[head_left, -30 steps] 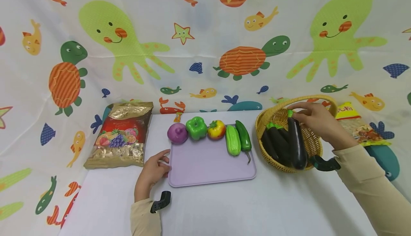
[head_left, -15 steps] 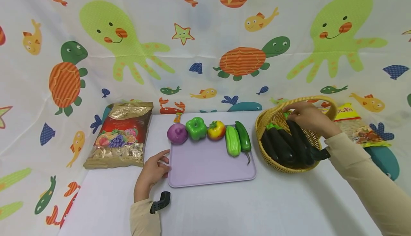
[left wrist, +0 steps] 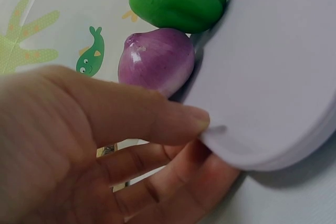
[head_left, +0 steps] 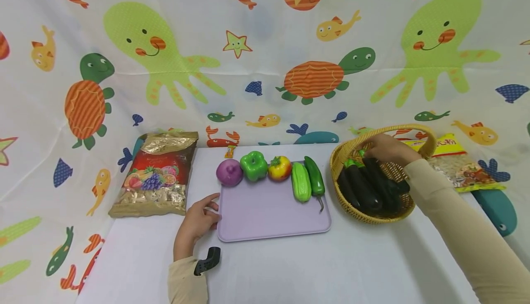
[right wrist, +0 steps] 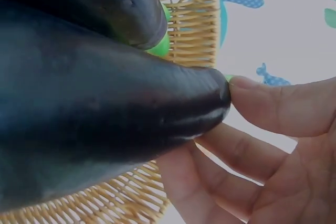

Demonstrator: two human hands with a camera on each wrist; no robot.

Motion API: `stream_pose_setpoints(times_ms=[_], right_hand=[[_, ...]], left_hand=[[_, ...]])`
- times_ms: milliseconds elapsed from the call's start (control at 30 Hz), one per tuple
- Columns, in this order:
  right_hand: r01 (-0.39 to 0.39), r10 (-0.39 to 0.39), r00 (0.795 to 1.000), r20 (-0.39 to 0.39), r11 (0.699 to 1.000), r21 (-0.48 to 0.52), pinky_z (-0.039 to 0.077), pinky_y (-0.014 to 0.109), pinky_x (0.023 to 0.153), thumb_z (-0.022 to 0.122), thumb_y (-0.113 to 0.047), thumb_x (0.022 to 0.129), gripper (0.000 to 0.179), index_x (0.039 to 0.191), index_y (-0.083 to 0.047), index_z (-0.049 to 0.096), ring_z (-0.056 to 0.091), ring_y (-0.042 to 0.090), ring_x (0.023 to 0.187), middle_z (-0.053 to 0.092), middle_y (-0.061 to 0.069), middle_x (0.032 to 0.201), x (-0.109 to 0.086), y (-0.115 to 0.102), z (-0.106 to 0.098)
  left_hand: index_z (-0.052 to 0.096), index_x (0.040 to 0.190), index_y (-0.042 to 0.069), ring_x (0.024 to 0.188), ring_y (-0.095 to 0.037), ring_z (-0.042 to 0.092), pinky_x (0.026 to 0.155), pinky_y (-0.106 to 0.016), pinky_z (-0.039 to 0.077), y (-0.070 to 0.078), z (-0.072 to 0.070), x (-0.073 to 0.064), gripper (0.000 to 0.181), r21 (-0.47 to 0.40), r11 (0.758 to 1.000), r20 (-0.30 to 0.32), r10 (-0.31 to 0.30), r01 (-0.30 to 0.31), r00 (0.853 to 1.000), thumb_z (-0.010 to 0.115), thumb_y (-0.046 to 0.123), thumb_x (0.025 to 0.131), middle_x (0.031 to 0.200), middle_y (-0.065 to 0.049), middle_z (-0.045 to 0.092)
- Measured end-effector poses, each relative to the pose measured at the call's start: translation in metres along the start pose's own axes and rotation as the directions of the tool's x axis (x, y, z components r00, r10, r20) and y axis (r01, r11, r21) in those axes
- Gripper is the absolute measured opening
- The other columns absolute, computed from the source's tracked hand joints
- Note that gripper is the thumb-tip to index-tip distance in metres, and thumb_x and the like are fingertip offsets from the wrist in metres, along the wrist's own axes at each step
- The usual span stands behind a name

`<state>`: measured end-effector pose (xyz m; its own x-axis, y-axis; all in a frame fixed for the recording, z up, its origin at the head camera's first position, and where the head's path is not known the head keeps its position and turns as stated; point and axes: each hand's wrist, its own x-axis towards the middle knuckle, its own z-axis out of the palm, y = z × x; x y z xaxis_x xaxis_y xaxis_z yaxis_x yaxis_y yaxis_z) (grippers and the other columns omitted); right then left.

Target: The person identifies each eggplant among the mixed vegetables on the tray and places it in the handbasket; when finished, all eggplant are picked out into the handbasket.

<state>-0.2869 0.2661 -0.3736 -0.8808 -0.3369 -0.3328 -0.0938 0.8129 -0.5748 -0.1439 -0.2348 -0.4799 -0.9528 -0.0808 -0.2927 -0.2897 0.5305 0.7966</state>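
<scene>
In the wicker basket (head_left: pixel 349 206), at the right of the head view, lie several dark eggplants with green stems. My right hand (head_left: pixel 389 150) reaches in under the basket's handle. Its thumb and fingers pinch the stem end of one eggplant (right wrist: pixel 105 98), which fills much of the right wrist view. My left hand (head_left: pixel 198 219) grips the left rim of a pale purple tray (head_left: pixel 265 216), thumb on top and fingers below. Along the tray's back edge stand a purple onion (head_left: pixel 229 172), a green bell pepper (head_left: pixel 254 166) and a red-yellow tomato-like fruit (head_left: pixel 279 168).
A light green ribbed vegetable (head_left: pixel 301 182) and a dark green chili pepper (head_left: pixel 314 176) lie at the tray's right side. A red and gold candy bag (head_left: pixel 155 175) stands at the left. Behind the basket leans a yellow-topped food packet (head_left: pixel 463 166). A small wrapped candy (head_left: pixel 229 151) lies behind the onion.
My right hand has lowered the eggplant into the basket, moving slightly left; the eggplant has tilted and now lies beside the others. My left hand stays at the tray rim.
</scene>
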Motion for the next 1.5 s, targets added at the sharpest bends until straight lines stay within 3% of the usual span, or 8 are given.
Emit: stream_pose_setpoints(times_ms=[133,500,800,1033,1267,1500], right_hand=[[0.005,-0.007,0.999,0.031,0.999,0.047,0.058,0.039,0.072,0.058,-0.004,0.095,0.035,0.127,0.011,0.061,0.06,0.024,0.088,0.058,0.029,0.124,0.006,0.004,0.0],[-0.097,0.075,0.988,0.134,0.981,0.167,0.058,0.039,0.08,0.053,-0.006,0.098,0.038,0.131,0.011,0.058,0.06,0.021,0.091,0.064,0.016,0.11,0.02,0.014,-0.001],[-0.16,0.114,0.971,0.211,0.963,0.215,0.055,0.038,0.078,0.051,-0.005,0.096,0.037,0.129,0.01,0.058,0.056,0.018,0.082,0.06,0.005,0.092,0.027,0.017,-0.002],[-0.17,0.116,0.965,0.235,0.959,0.227,0.054,0.037,0.077,0.051,-0.005,0.096,0.038,0.13,0.011,0.056,0.054,0.016,0.081,0.056,0.003,0.087,0.03,0.018,-0.002],[-0.17,0.115,0.961,0.251,0.962,0.213,0.053,0.038,0.08,0.05,-0.006,0.098,0.038,0.132,0.01,0.056,0.053,0.022,0.09,0.056,0.008,0.1,0.029,0.016,-0.001],[-0.175,0.127,0.966,0.226,0.963,0.205,0.054,0.039,0.077,0.052,-0.004,0.096,0.038,0.13,0.01,0.058,0.055,0.021,0.085,0.06,0.008,0.1,0.032,0.015,0.004]], left_hand=[[0.053,0.145,0.001,0.072,-0.018,0.062,0.063,-0.032,0.056,0.0,0.001,0.001,0.062,-0.013,1.0,0.006,-0.006,0.006,1.0,0.065,-0.01,0.085,0.108,-0.014,0.059],[0.053,0.146,0.001,0.074,-0.019,0.062,0.063,-0.034,0.058,0.004,0.0,0.001,0.063,-0.032,0.999,0.012,-0.006,0.006,1.0,0.064,-0.012,0.085,0.108,-0.015,0.058],[0.053,0.145,-0.001,0.073,-0.018,0.062,0.063,-0.034,0.058,0.006,-0.001,0.001,0.063,-0.033,0.999,0.001,0.013,-0.013,1.0,0.064,-0.013,0.084,0.107,-0.015,0.058],[0.053,0.145,-0.001,0.073,-0.018,0.062,0.063,-0.034,0.057,0.006,0.0,0.001,0.063,-0.034,0.999,0.004,0.007,-0.007,1.0,0.064,-0.012,0.084,0.107,-0.015,0.058],[0.053,0.145,-0.001,0.073,-0.019,0.062,0.062,-0.034,0.057,0.005,0.0,0.001,0.062,-0.033,0.999,0.006,0.001,-0.001,1.0,0.064,-0.013,0.084,0.106,-0.015,0.058],[0.054,0.144,-0.002,0.072,-0.018,0.063,0.062,-0.034,0.057,0.004,-0.001,0.0,0.063,-0.033,0.999,-0.002,-0.001,0.001,1.0,0.064,-0.013,0.083,0.106,-0.015,0.059]])
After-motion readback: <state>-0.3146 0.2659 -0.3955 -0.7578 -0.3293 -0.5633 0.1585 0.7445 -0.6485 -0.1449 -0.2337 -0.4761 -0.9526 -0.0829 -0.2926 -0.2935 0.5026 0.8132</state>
